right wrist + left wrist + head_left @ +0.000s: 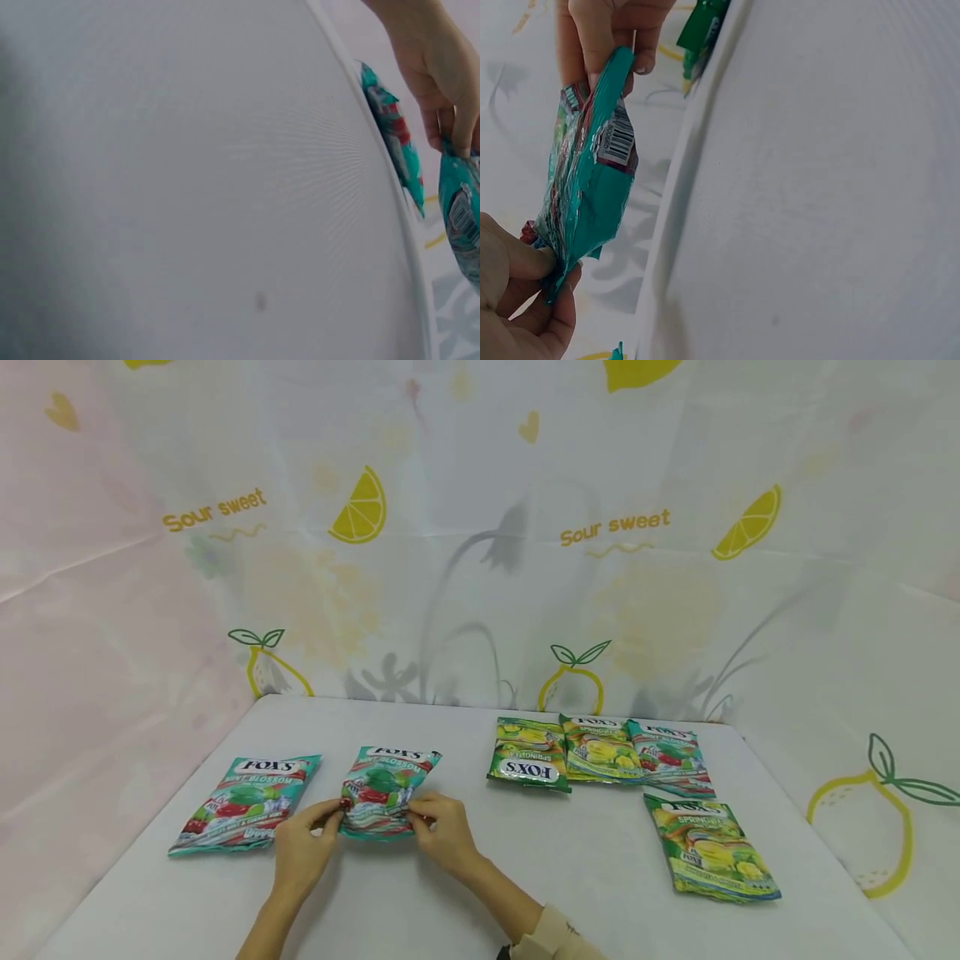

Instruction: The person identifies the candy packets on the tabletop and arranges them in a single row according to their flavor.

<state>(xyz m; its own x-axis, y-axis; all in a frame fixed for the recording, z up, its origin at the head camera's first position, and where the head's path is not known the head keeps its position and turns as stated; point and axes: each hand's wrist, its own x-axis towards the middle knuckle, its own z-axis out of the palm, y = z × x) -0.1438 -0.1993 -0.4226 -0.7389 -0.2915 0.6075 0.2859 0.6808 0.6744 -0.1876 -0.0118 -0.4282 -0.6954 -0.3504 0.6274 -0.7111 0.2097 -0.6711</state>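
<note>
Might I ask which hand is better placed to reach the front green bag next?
Probably the right hand, closer to the front green bag than the left hand; both pinch the held teal bag, so it should first let go.

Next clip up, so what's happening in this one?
A person pinches a teal candy bag by its sides, the left hand at one edge and the right hand at the other. A second teal bag lies on the white table to the left. Along the back right are two green bags and a third teal bag, with another green bag nearer the front.
</note>
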